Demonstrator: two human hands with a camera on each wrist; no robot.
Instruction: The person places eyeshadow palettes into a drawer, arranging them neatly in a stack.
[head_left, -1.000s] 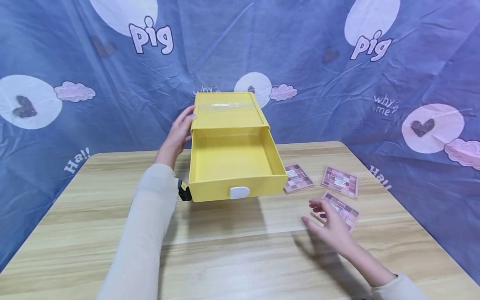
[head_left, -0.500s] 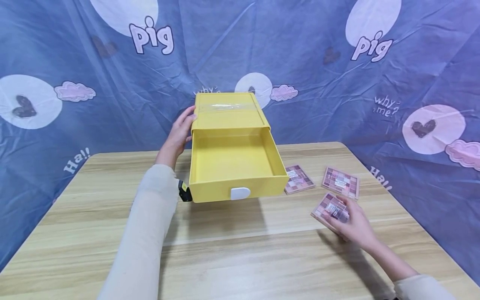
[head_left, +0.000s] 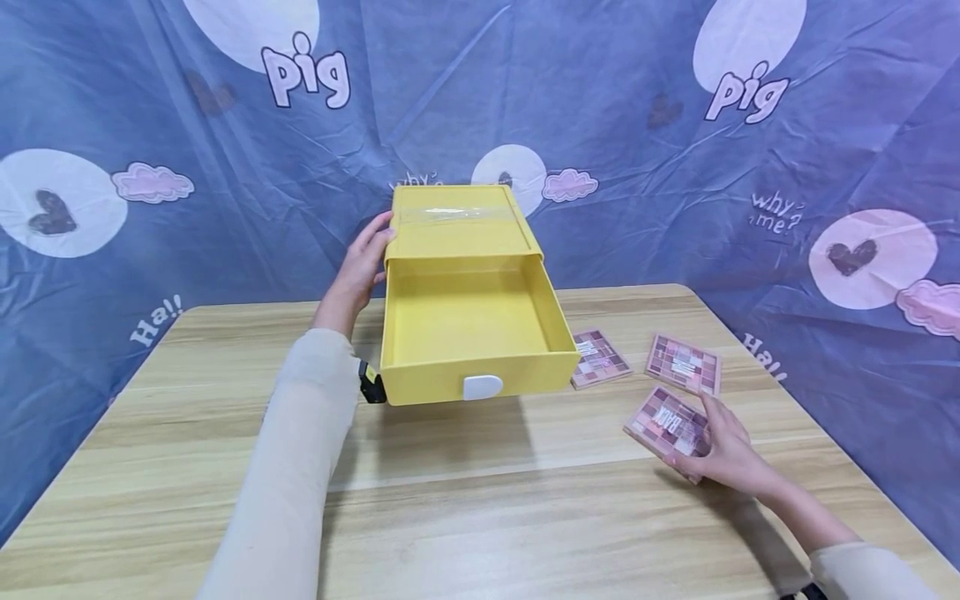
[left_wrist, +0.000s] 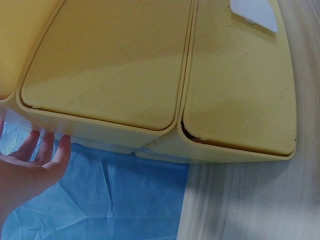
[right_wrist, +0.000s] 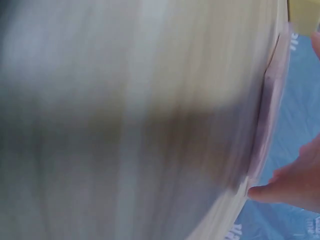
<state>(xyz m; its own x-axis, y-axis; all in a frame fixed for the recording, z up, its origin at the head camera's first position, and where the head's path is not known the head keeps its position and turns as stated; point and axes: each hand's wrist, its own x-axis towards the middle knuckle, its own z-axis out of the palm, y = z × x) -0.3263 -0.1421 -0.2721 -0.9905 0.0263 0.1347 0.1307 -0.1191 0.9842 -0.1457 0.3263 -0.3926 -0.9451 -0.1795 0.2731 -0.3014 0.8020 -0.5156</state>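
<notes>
A yellow drawer cabinet [head_left: 465, 233] stands at the table's middle, its top drawer [head_left: 480, 379] pulled out and bare inside. My left hand [head_left: 360, 267] rests against the cabinet's left side near the top; in the left wrist view its fingertips [left_wrist: 62, 145] touch that side wall. On the right, my right hand [head_left: 731, 454] grips a pink eyeshadow palette [head_left: 663, 421] by its right end, thumb at the near corner and fingers at the far one. The right wrist view shows this palette [right_wrist: 270, 105] edge-on, close over the wood.
Two more eyeshadow palettes lie beyond the right hand: one palette [head_left: 598, 358] beside the cabinet, another palette [head_left: 684, 362] further right. The lower drawers [left_wrist: 105, 65] are closed. A blue printed cloth [head_left: 637, 167] hangs behind the wooden table [head_left: 480, 525].
My right hand has come down from over the nearest palette, shifted right and taken hold of its right end. My left hand and the cabinet have stayed in place.
</notes>
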